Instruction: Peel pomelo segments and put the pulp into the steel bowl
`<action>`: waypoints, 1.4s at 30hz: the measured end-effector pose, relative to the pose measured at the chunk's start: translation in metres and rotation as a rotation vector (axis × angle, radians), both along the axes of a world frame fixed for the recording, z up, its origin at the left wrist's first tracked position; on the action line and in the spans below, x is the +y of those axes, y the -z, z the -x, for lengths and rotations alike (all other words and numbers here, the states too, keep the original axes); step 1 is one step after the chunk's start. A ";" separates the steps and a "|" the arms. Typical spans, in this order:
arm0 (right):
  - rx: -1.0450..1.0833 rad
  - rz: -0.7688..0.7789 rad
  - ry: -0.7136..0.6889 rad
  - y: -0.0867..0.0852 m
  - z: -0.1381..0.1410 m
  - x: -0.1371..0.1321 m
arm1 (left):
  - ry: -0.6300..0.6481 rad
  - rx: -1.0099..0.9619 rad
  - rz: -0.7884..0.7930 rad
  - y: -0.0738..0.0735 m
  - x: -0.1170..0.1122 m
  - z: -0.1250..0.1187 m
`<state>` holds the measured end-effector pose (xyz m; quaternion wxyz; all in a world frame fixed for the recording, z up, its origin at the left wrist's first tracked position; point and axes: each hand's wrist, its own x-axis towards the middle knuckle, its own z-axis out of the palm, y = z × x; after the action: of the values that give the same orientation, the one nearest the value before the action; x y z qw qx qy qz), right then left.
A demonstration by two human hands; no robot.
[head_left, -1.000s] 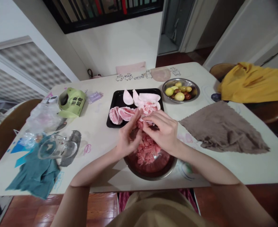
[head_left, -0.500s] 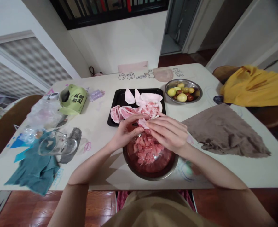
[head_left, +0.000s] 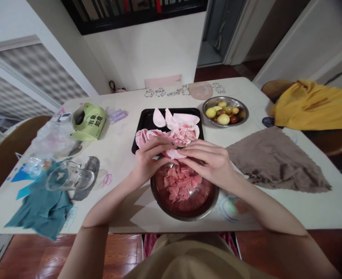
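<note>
Both hands are working one pink piece (head_left: pixel 173 154) of fruit flesh together, just above the far rim of the metal bowl (head_left: pixel 159 195) and touching the near edge of the black tray (head_left: pixel 143 121). Step in hand, as I'm reading it: peeling the segment, skin going to the tray, flesh dropping into the bowl. Left hand (head_left: pixel 149 159) is gripping the piece from the left, fingers curled in and closed on it, thumb on top. Right hand (head_left: pixel 210 161) is pinching it from the right, fingertips (head_left: pixel 185 152) pressed together on its edge; the other fingers are lying flat and close, not spread. How much of the piece is sitting inside the grip, can't tell, the hands are covering it. Bowl is already holding a heap of torn pink chunks (head_left: pixel 181 182); tray is carrying pale peeled skins (head_left: pixel 171 128) piled toward its far and right side. Next move is probably calling for pulling the two grips apart to tear the membrane, keeping the piece over the bowl so bits aren't landing on the table (head_left: pixel 124 128). Nearby: a brown cloth (head_left: pixel 275 162) lying to the right, a small bowl of round fruit (head_left: pixel 225 110) at far right, a glass jug (head_left: pixel 72 179) on a teal cloth (head_left: pixel 43 209) at near left
</note>
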<state>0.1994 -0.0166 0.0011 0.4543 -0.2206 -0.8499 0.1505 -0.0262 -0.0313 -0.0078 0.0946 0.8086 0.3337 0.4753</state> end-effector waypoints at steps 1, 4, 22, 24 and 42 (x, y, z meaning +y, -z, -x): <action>-0.021 -0.013 -0.003 -0.001 -0.001 0.000 | -0.005 0.021 -0.011 -0.001 -0.001 0.000; -0.065 -0.081 0.010 0.000 -0.001 0.000 | -0.021 0.063 -0.037 0.000 -0.004 -0.001; 0.023 0.174 0.066 -0.004 0.003 0.002 | 0.020 -0.007 -0.011 0.007 -0.005 -0.005; -0.035 0.176 0.044 -0.006 -0.001 0.003 | 0.012 -0.015 -0.012 0.006 -0.004 -0.004; -0.172 -0.068 0.001 -0.002 -0.005 0.002 | -0.008 0.058 -0.063 0.005 -0.009 -0.003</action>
<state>0.2040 -0.0146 0.0035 0.3869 -0.2176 -0.8903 0.1016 -0.0230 -0.0401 -0.0129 0.0577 0.8234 0.3243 0.4621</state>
